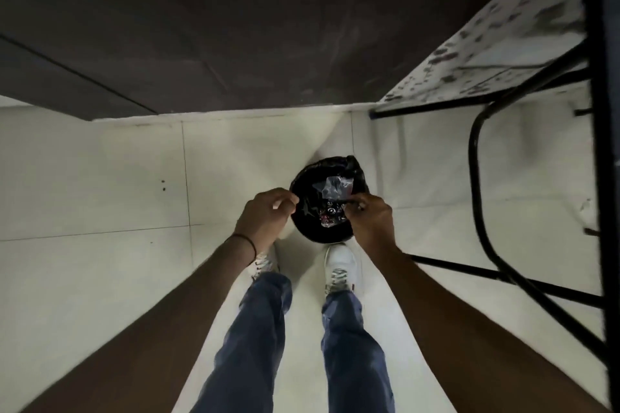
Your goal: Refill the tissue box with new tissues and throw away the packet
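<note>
A round black bin (315, 235) lined with a black bag stands on the white floor just ahead of my shoes. The clear plastic tissue packet (333, 201), crumpled and printed with dark marks, hangs over the bin's mouth. My right hand (370, 220) pinches the packet's lower right edge with its fingertips. My left hand (266, 213) hovers at the bin's left rim, fingers curled loosely, and nothing shows in it. The tissue box is not in view.
A dark wall or cabinet front (235, 43) rises behind the bin. A black metal frame (479, 184) with a speckled white panel stands to the right. White floor tiles (100, 178) stretch left. My feet in white shoes (340, 265) stand near the bin.
</note>
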